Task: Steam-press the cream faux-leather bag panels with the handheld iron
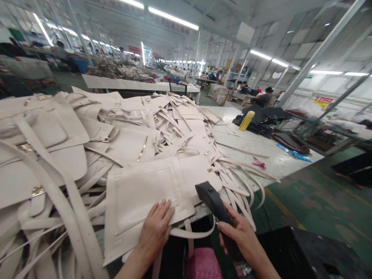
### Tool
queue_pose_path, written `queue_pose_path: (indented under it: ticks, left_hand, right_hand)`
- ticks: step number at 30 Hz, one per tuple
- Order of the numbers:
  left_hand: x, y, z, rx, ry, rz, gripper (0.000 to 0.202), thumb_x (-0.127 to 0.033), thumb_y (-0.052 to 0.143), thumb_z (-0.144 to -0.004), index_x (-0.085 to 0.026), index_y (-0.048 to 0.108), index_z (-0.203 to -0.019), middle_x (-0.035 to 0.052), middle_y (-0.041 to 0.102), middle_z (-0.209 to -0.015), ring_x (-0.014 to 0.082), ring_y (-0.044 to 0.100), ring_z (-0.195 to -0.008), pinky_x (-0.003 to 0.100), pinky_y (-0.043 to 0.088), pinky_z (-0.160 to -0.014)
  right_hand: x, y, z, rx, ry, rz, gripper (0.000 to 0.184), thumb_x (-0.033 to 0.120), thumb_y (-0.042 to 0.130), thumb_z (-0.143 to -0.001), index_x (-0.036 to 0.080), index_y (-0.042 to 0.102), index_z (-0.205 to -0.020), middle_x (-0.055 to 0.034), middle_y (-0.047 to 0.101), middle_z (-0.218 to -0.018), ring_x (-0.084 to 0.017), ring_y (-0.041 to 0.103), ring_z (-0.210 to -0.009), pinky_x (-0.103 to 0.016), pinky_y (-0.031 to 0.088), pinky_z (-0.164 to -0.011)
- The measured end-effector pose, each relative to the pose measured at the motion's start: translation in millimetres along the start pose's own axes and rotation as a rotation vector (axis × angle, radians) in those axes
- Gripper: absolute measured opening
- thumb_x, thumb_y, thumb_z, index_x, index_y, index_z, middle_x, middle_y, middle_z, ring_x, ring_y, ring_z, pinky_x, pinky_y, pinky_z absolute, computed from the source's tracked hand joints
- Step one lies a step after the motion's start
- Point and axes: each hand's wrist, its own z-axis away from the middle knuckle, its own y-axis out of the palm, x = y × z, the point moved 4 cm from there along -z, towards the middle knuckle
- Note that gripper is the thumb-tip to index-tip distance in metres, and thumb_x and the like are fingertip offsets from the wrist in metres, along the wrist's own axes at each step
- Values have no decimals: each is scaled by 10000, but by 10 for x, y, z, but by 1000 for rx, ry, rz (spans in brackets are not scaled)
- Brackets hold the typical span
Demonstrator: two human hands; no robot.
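Observation:
My left hand [157, 228] lies flat, fingers stretched out, on a beige leather-like bag piece [145, 197] with a stitched pocket panel. My right hand [238, 228] is wrapped round the handle of a black hand-held tool [213, 199]; its exact kind is not clear. The tool's blunt head is over the right part of the bag piece, close to a small gold clasp [210, 170]. Below, a beige strap [193, 234] loops off the table edge between my hands.
Heaped beige bag pieces [52, 131] with straps and gold buckles cover the table's left and middle. Pink-handled scissors [259, 164], a yellow bottle [247, 120] and dark bags [266, 116] are on the white tabletop [244, 143]. A black box [308, 252] stands at lower right. People sit farther back.

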Motion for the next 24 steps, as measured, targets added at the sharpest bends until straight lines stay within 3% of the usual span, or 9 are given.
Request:
queue_pose_path:
  ticks: [4,7,10,16,20,24]
  left_hand:
    - [5,28,10,-23,9,-5,349,-71,434,-702,-168,606,-989,103,583,-1142,260,508,-1081,441,401,-909]
    - [13,46,6,-46,23,-14,323,-82,418,-731,-177,612,-971,96,589,-1136,261,511,-1077,448,391,-904]
    - [13,31,3,-60,45,-20,291,-107,403,-771,-193,612,-956,75,597,-1128,258,515,-1068,451,381,-895]
    - [-57,38,108,-152,71,-17,306,-121,332,-830,-201,616,-912,55,612,-1094,234,513,-1053,428,342,-902]
    - [-84,133,211,-236,56,16,335,-102,306,-825,-200,617,-904,50,602,-1102,218,474,-1096,424,287,-956]
    - [-85,173,252,-230,85,24,308,-122,341,-813,-204,613,-931,45,588,-1122,201,452,-1123,406,262,-996]
  right_hand:
    - [-77,-27,190,95,95,30,709,292,612,-718,198,300,-1347,15,594,-631,-104,489,-413,-188,413,-372]
    - [-82,106,237,176,39,27,626,222,637,-651,196,466,-1253,10,603,-714,-132,545,-556,-223,472,-527]
    - [-45,231,155,163,-22,28,597,158,614,-636,203,503,-1221,18,600,-761,-129,547,-616,-219,473,-589]
    - [77,251,-173,78,22,96,671,178,526,-712,218,296,-1341,40,562,-624,-81,459,-370,-161,388,-319]
    - [334,290,-493,168,-3,197,618,186,517,-704,237,358,-1299,64,513,-542,-102,493,-361,-176,421,-310]
    - [576,435,-927,285,24,288,515,221,542,-692,270,459,-1197,66,487,-562,-117,524,-362,-191,432,-295]
